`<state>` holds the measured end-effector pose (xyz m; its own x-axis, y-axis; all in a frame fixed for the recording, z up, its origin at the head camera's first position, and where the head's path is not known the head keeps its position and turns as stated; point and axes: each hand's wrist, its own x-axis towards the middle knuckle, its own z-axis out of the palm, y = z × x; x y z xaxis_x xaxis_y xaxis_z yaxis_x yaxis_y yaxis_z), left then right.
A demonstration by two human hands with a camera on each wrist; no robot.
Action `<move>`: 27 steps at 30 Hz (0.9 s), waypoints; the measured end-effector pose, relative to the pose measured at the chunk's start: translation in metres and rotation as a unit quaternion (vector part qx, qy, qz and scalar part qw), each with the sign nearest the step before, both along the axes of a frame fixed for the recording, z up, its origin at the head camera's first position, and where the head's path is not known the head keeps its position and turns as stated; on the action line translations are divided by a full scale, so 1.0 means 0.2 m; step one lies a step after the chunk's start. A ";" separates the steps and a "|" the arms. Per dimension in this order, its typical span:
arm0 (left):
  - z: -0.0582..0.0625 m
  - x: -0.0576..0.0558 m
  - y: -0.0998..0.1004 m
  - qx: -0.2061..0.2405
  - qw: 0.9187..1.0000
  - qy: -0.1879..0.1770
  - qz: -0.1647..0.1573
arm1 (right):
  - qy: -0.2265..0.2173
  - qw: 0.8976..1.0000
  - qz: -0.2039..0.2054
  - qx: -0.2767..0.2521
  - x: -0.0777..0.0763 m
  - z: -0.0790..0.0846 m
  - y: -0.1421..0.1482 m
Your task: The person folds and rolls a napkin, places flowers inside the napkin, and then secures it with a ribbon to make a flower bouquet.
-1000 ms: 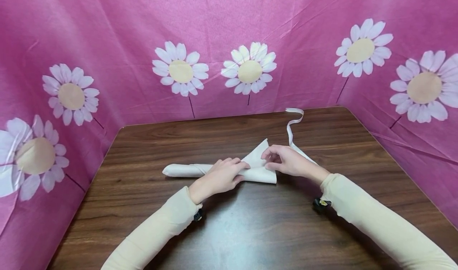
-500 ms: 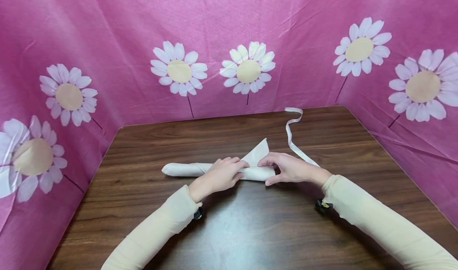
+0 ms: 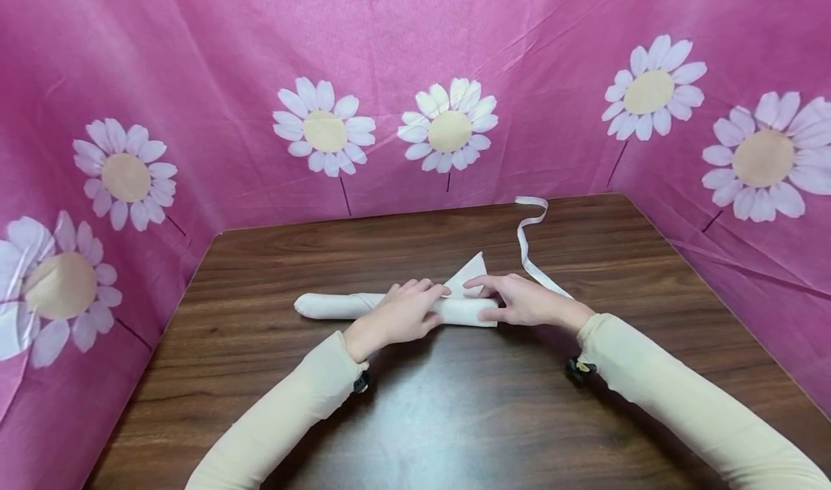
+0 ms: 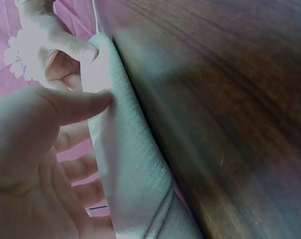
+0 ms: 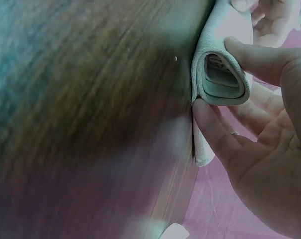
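Note:
A white cloth roll lies crosswise on the dark wooden table, and a pointed flap of it sticks out flat on the far side. My left hand holds the roll at its middle, thumb on the near side and fingers over the top. At the right end my right hand grips the roll between thumb and fingers. The right wrist view shows the layered open end, with a thumb on top and a fingertip at the flap's fold. In the left wrist view the fabric looks woven.
A narrow white ribbon curls across the table behind my right hand; its near end is hidden by the arm. The wooden table ends at a pink curtain with printed daisies, which stands around the back and sides.
My right hand has come from the flap onto the roll's right end, its thumb now at the near side. The roll has turned slightly away, and less flap shows. The left hand has barely moved.

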<state>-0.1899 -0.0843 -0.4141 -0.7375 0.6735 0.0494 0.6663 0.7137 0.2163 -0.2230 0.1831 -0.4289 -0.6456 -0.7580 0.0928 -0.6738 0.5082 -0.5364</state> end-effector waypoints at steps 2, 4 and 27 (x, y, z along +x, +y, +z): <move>0.00 0.00 0.00 0.006 1.000 -0.006 0.004 | -0.009 1.000 -0.002 -0.004 0.00 0.00 0.00; 0.00 0.00 0.00 0.010 1.000 -0.008 0.005 | -0.013 1.000 -0.002 -0.005 0.00 0.01 0.01; 0.00 -0.03 -0.01 0.013 0.999 0.011 -0.031 | 0.049 0.999 0.007 0.000 0.08 0.05 0.00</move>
